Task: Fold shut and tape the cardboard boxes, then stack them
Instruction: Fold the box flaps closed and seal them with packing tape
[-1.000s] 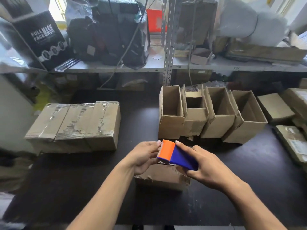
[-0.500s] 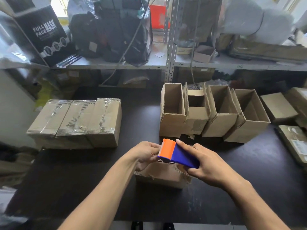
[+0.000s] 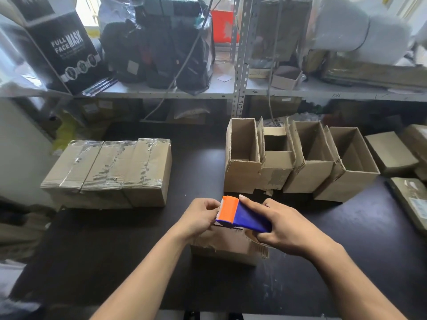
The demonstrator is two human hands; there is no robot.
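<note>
Close to the viewer, a small cardboard box (image 3: 225, 247) sits on a dark counter (image 3: 115, 250), its top flaps folded down. Both hands work just above it. The right hand (image 3: 285, 226) wraps its fingers around a blue and orange tape dispenser (image 3: 240, 215), holding it tilted with the orange toothed end pointing left, over the box's far edge. The left hand (image 3: 198, 217) has its fingers curled at that orange end, apparently pinching the loose end of the tape, though the tape itself is too clear to make out. This pairing suggests the person is drawing out a strip to lay across the box's seam, one hand anchoring and the other ready to pull.

Behind the hands, a row of four open boxes (image 3: 298, 158) stands upright, pressed side by side, flaps not yet closed; they seem to be waiting their turn. To the left, well apart from them, taped boxes (image 3: 111, 169) lie packed tightly together in a block, glossy strips across their tops, likely the finished pile placed clear of the working spot. More flat cartons (image 3: 390, 152) rest at the right edge of the counter. A metal shelf (image 3: 161, 92) behind carries dark bags and a black box printed "FULL FACE MASK" (image 3: 67, 49).
</note>
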